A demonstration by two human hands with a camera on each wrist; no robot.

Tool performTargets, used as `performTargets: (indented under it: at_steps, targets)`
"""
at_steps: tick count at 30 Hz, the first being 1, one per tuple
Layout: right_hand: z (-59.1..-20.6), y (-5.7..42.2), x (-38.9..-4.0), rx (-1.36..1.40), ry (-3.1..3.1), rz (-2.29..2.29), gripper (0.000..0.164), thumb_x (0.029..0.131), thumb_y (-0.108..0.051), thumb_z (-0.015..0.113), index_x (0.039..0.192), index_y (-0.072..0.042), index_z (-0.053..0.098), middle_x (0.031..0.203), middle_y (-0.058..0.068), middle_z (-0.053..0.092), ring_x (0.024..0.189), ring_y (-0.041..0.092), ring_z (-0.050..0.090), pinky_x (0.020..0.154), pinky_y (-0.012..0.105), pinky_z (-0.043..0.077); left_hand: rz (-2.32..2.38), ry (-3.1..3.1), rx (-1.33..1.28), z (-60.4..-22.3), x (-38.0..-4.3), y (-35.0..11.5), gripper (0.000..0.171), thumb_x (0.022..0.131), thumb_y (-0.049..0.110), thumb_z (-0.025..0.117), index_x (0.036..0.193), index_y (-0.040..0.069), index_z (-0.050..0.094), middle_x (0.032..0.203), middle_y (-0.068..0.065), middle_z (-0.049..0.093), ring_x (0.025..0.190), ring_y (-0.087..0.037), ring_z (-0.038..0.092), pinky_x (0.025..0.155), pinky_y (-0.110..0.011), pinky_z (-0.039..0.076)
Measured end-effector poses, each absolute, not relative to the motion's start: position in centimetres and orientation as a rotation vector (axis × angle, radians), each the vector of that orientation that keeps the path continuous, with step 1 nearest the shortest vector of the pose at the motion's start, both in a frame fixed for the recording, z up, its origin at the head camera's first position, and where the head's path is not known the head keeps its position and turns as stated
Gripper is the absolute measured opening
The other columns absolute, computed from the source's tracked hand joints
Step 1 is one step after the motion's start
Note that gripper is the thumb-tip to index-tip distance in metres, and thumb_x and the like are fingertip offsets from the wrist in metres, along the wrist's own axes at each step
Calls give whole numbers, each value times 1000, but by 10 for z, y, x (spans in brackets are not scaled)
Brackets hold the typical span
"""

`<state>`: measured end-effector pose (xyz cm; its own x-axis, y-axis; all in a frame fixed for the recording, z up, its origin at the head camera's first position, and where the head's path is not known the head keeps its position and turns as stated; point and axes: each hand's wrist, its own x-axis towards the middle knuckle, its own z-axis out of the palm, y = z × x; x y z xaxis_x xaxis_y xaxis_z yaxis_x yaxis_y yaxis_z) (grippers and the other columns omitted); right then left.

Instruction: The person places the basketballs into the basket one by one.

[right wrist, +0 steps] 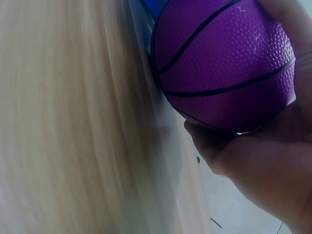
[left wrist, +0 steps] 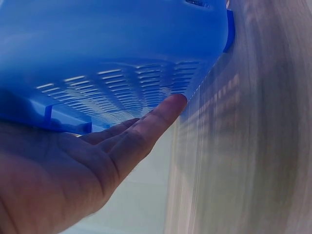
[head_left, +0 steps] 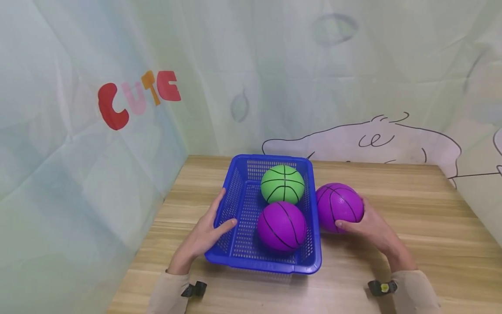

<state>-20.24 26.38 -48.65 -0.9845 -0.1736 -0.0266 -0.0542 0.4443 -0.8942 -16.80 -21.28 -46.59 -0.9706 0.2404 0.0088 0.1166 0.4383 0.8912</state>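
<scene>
A blue plastic basket (head_left: 262, 264) with slotted walls stands on the table, holding a green ball (head_left: 282, 184) and a purple ball (head_left: 281, 226), both marked with black basketball lines. At its left side, my left hand (head_left: 204, 233) holds the wall, thumb over the rim and fingers along the outside. The left wrist view shows those fingers (left wrist: 146, 129) against the basket's slotted outer wall (left wrist: 112, 29). To the right of the basket, my right hand (head_left: 368, 224) grips a second purple ball (head_left: 339, 207). Fingers and thumb wrap this ball (right wrist: 224, 63) in the right wrist view.
The wood-grain table (head_left: 408, 205) extends to both sides of the basket. A pale fabric backdrop (head_left: 219, 52) hangs behind and on the left, with "CUTE" lettering (head_left: 111, 107) and a line-drawn animal (head_left: 376, 144). Each wrist wears a small black camera (head_left: 194, 289).
</scene>
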Motion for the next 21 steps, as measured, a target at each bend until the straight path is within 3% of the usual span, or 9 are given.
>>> performTargets:
  at_steps: [9, 21]
  targets:
    - [-492, 260, -205, -204, 2596, -1610, 100, 95, -30, 89, 168, 2, 28, 157, 31, 53, 135, 44, 65, 105, 42, 60, 1577, 2567, 317, -466, -167, -214, 96, 111, 44, 67, 181, 24, 5, 188, -13, 9, 169, -46, 21, 134, -70, 15]
    - [-494, 264, -206, -129, 2570, -1643, 99, 100, -33, 83, 170, 4, 23, 160, 34, 49, 139, 50, 61, 111, 55, 58, 1577, 2552, 325, -467, -169, -213, 96, 112, 44, 66, 181, 24, 4, 188, -12, 7, 169, -47, 19, 134, -71, 13]
